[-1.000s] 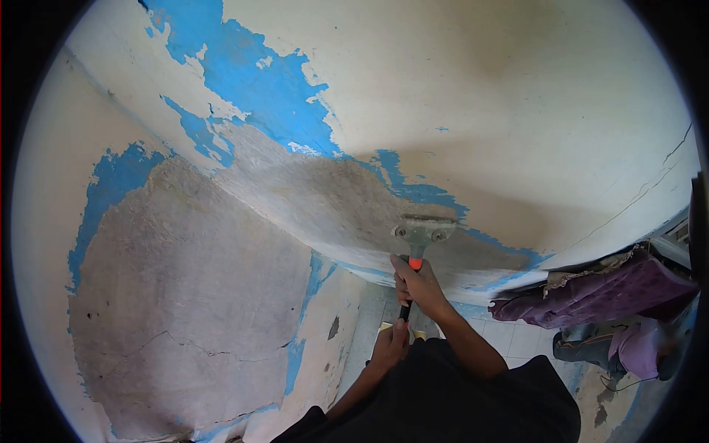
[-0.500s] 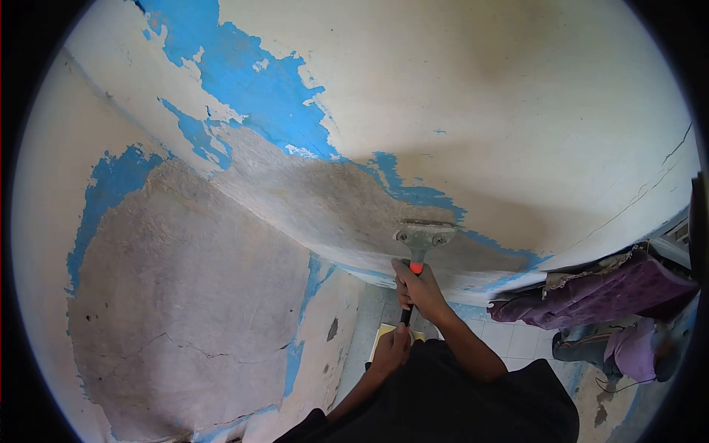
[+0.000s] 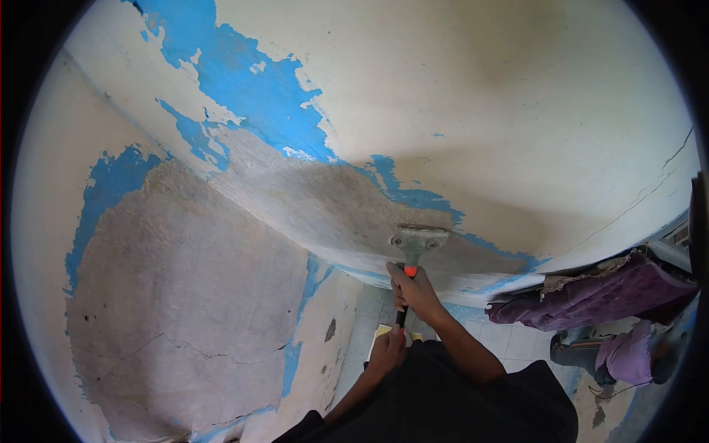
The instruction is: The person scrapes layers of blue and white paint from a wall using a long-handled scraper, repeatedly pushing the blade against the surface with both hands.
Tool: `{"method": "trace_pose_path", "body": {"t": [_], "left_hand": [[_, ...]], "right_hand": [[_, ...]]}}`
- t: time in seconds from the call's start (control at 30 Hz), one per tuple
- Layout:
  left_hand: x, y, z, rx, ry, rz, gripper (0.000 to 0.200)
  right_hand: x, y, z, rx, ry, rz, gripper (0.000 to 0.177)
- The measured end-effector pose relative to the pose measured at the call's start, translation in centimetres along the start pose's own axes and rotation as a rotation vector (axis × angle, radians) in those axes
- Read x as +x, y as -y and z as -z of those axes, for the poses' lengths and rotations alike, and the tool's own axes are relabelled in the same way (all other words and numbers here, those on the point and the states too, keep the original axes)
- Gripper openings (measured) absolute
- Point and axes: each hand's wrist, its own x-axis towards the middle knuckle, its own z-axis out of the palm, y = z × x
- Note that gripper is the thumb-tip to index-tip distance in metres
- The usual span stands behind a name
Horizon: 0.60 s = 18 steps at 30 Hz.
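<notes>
A scraper with a wide metal head and a black and red handle has its blade against the grey bared part of the wall. My right hand is wrapped round the handle just below the head. Lower down, my left hand grips the handle's end. Strips of blue paint show just above the blade, with cream paint beyond them.
On the left, a second wall has a large grey patch with a crack. A purple cloth hangs at the right, with a person in lilac beside it. Floor tiles show below.
The scraper and both my hands have shifted slightly left and down along the wall. The person at the right has moved a little.
</notes>
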Motion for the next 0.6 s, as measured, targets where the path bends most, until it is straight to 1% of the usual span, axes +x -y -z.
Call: {"method": "trace_pose_path", "body": {"t": [0.1,0.2,0.3,0.4,0.5,0.6], "left_hand": [[0.0,-1.2,0.1,0.047,-0.017,-0.085,0.057],[0.8,-2.9,-0.1,0.0,-0.02,-0.161,0.057],[0.8,-3.6,-0.3,-0.009,-0.019,-0.161,0.057],[0.9,-0.7,-0.2,-0.018,0.001,-0.106,0.058],[0.4,0.1,0.2,-0.031,0.01,-0.015,0.058],[0.5,-0.8,0.2,0.001,-0.004,-0.057,0.058]], "right_hand": [[-0.3,1.5,-0.5,-0.04,0.037,0.063,0.038],[-1.4,5.0,-1.7,-0.114,0.072,0.146,0.039],[-1.0,4.9,-1.6,-0.126,0.082,0.15,0.04],[0.0,1.9,-0.5,-0.1,0.047,0.079,0.04],[0.3,0.6,-0.3,-0.08,0.003,-0.021,0.04],[0.0,2.0,-0.9,-0.072,0.041,0.049,0.041]]}}
